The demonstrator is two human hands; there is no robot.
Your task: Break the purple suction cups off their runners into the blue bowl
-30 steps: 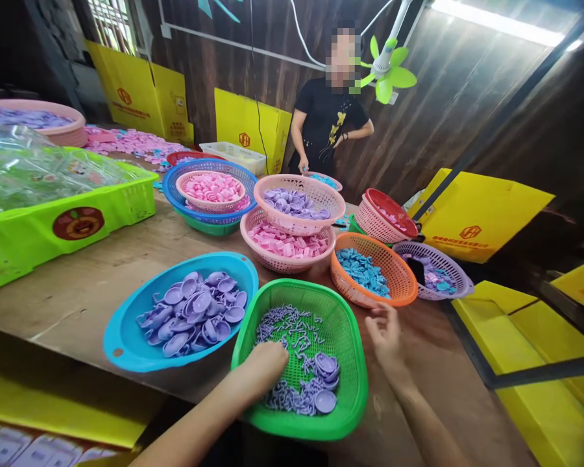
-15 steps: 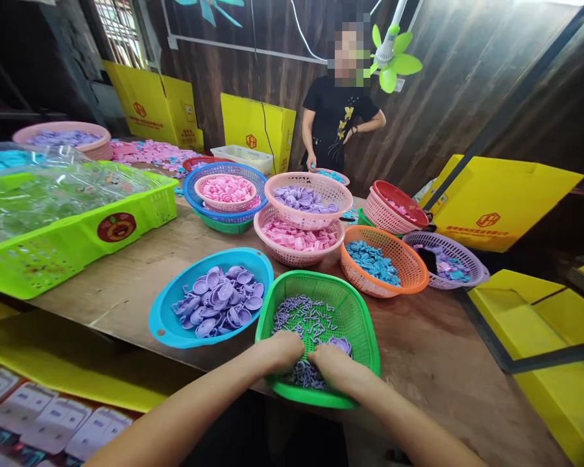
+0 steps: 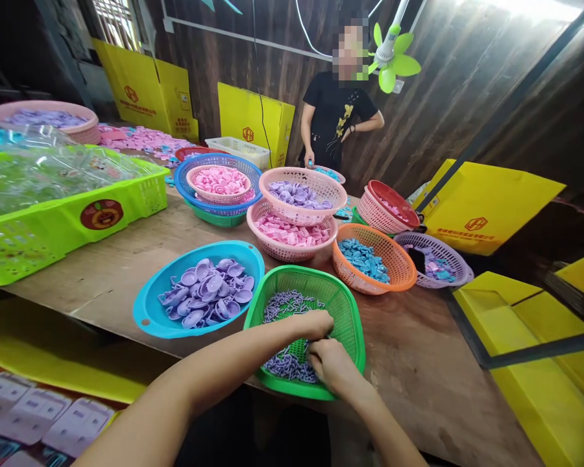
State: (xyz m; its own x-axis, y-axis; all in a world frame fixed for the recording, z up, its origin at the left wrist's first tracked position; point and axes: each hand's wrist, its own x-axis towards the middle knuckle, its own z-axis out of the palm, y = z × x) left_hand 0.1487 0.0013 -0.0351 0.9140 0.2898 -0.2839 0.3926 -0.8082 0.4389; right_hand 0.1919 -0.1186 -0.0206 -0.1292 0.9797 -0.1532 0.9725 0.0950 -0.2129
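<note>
Head view shows two bare hands close together above the right part of a green basket [image 3: 345,318], which stands on the wooden table [image 3: 418,370] directly before the person. The left hand [image 3: 317,324] reaches across the basket and is on its far side, while the right hand [image 3: 335,363] is just below it in the view, nearer to the body. The fingers of both hands are bent inward and they meet, or almost meet; whether they grip some piece between them I cannot tell, because the hands themselves hide it. Small purple hooks lie in the basket in two groups. The far group [image 3: 283,302] is to the left of the left hand and beyond its forearm, so this hand is the nearer one to it. The near group [image 3: 288,367] lies to the left of the right hand's fingertips, and the right hand is the nearer one there. The hooks point in many directions, without one common long axis. Further left, just beside the basket, a blue oval basin [image 3: 150,308] holds purple round pieces [image 3: 209,288]; its long axis runs from near left to far right.
</note>
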